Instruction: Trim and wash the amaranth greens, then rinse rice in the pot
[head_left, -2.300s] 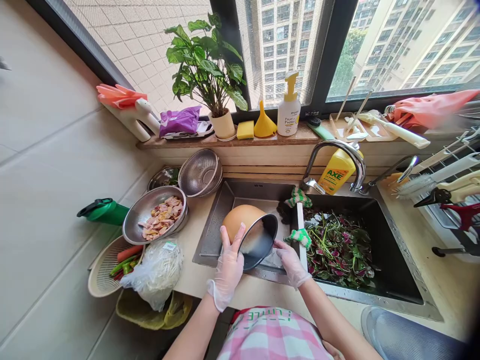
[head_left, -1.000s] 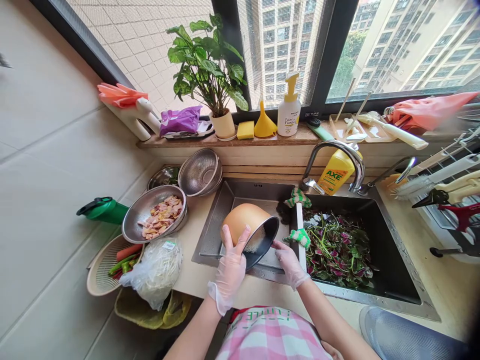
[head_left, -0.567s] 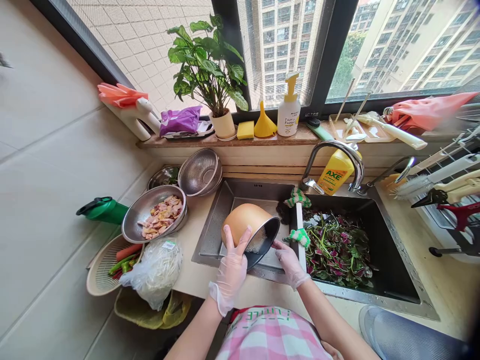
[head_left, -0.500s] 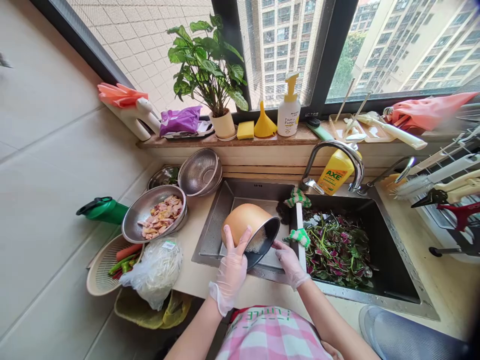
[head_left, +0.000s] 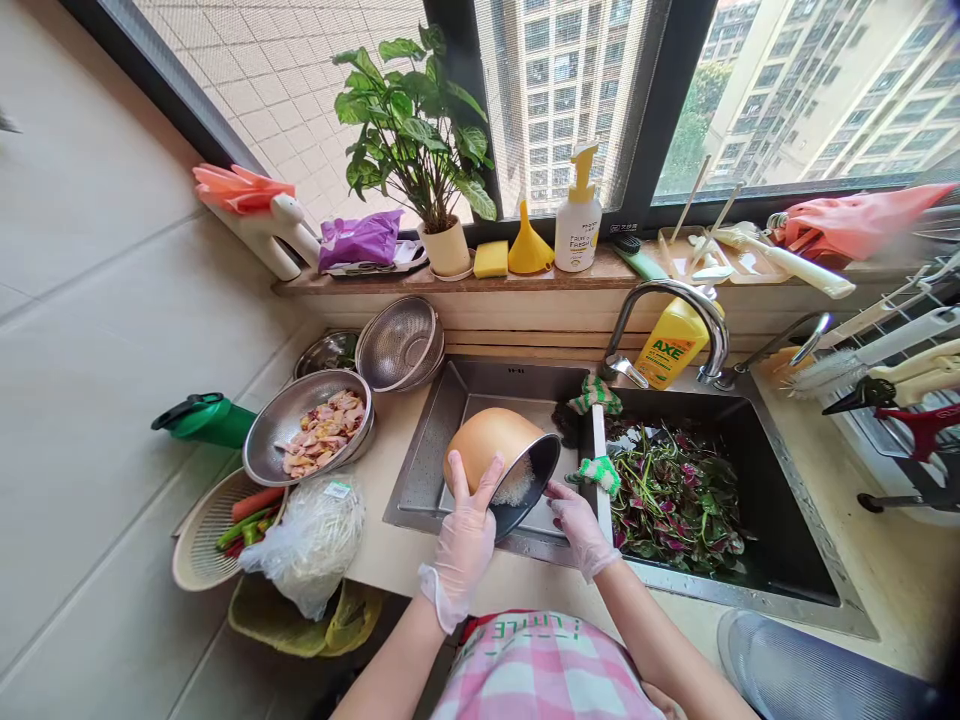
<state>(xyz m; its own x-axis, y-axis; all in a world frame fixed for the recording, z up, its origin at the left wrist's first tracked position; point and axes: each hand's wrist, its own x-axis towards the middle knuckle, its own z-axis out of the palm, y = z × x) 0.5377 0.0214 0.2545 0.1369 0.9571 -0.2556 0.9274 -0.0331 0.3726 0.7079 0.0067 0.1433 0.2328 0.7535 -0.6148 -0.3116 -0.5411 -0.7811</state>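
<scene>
A pot (head_left: 491, 440), gold outside and dark inside, is tipped on its side over the left sink basin (head_left: 457, 500), its mouth facing right and toward me. White grains like rice (head_left: 516, 484) lie inside near the rim. My left hand (head_left: 465, 530), in a clear glove, grips the outside of the pot with fingers and thumb spread over it. My right hand (head_left: 579, 525), also gloved, is at the pot's right rim, its fingertips at the edge and partly hidden.
Leafy greens (head_left: 675, 500) fill the right basin, beyond the divider (head_left: 600, 450) with green-striped cloths. A faucet (head_left: 660, 290) arches behind. Left stand a steel bowl of meat (head_left: 259, 440), a colander (head_left: 394, 345), a vegetable basket (head_left: 195, 550) and a plastic bag (head_left: 315, 540).
The grains in the pot have shifted slightly and show a little more toward the rim. The pot and both hands have barely moved.
</scene>
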